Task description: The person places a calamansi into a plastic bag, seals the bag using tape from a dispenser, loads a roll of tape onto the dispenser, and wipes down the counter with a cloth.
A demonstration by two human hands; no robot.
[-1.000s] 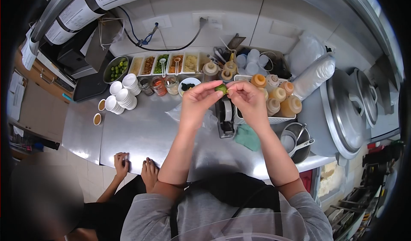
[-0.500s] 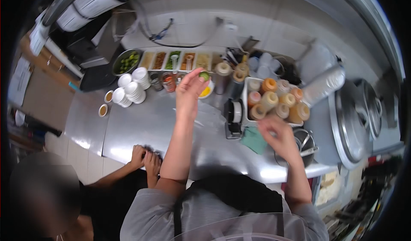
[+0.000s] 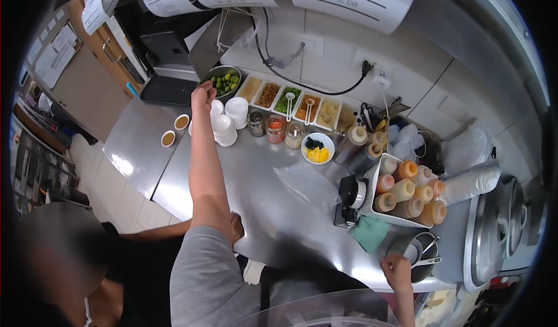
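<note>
The person's left hand [image 3: 203, 96] was at the near-left edge of a metal bowl [image 3: 226, 68], its fingers bunched together; whether they pinched anything could not be told. Green limes [image 3: 225, 83] lay heaped inside that bowl, on the steel counter [image 3: 270, 211]. The right hand [image 3: 397, 271], fingers curled inward, was just beside a pot [image 3: 429, 273].

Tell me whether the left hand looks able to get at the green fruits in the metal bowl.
Probably yes: the left hand appears right at the edge of the metal bowl, which is uncovered, and nothing seems to block the green fruits. Whether it holds something is unclear.
</note>
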